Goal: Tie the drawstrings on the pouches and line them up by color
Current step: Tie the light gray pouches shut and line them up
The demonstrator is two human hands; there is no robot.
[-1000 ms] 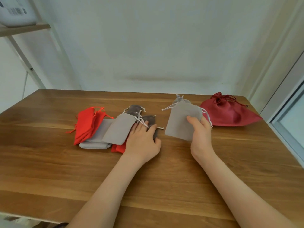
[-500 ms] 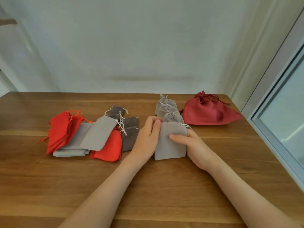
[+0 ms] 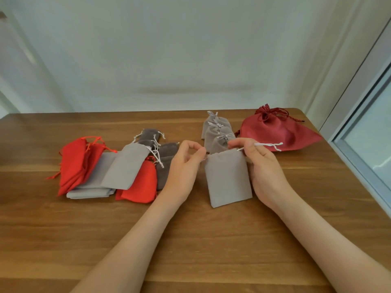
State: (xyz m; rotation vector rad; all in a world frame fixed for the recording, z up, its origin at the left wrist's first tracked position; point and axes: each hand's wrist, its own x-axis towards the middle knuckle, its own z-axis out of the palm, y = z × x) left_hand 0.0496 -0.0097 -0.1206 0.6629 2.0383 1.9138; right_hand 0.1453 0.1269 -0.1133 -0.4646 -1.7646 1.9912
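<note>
Grey pouch [image 3: 228, 178] lay between my left hand [image 3: 182, 166] and right hand [image 3: 264, 168], each grip pinched on a drawstring [image 3: 268, 144], apparently to cinch its mouth. Tied pouches [image 3: 215, 132] sat just beyond.

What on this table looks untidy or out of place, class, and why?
The left pile looks jumbled: bright red, light grey and dark grey pouches overlap at angles with loose strings, unlike the tidy row of tied grey pouches by the dark red bag. Nothing seems damaged.
</note>
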